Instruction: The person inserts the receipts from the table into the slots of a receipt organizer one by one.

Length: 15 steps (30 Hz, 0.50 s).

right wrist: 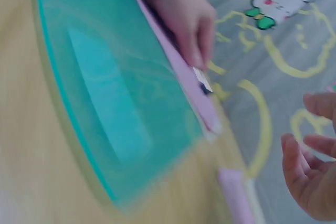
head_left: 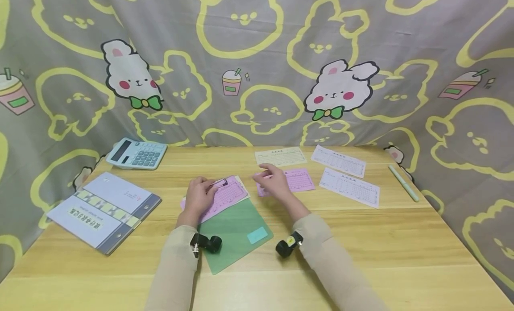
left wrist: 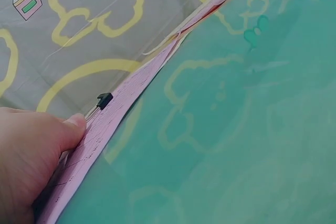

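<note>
My left hand (head_left: 199, 194) pinches a small black binder clip (head_left: 225, 183) by its wire handles, over a pink printed slip (head_left: 230, 197). In the left wrist view the thumb lies against the handles of the clip (left wrist: 105, 100). A cream slip shows under the pink one, and both lie over the upper part of a green translucent folder (head_left: 229, 235). The right hand (head_left: 275, 181) hovers above another pink slip (head_left: 299, 180), its fingers loosely bent and apart, with nothing seen between them in the right wrist view.
A blue calculator (head_left: 138, 154) and a grey-blue account book (head_left: 104, 210) lie on the left. On the right are two white slips (head_left: 350, 186) and a pale green pen (head_left: 403, 183). A cream slip (head_left: 281, 156) lies at the table's back edge, near the patterned curtain (head_left: 257, 70).
</note>
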Motion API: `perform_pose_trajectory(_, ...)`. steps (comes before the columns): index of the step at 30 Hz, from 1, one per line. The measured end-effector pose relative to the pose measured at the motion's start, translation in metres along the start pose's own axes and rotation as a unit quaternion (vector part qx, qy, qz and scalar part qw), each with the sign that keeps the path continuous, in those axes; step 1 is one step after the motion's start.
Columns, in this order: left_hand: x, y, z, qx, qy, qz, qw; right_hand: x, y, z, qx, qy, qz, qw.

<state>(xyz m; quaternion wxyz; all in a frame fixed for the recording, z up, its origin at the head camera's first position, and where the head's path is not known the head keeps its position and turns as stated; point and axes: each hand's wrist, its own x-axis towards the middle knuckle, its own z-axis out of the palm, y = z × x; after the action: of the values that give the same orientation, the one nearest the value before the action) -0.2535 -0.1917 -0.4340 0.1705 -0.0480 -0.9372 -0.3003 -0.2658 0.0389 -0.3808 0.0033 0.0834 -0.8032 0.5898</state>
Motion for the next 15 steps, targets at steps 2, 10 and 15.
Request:
perform_pose_trajectory(2,-0.001,0.0,0.001,-0.003,0.0,-0.003,1.0,-0.001,0.001,-0.017,0.004,-0.008,-0.023,0.9997)
perform_pose_trajectory(10,-0.002,-0.001,0.002,-0.008,0.005,0.002,1.0,-0.014,0.018,-0.088,-0.014,-0.032,-0.056,0.9978)
perform_pose_trajectory(15,-0.001,0.0,0.001,-0.014,0.004,0.006,0.9999,-0.026,0.035,-0.13,-0.057,-0.038,-0.069,0.9953)
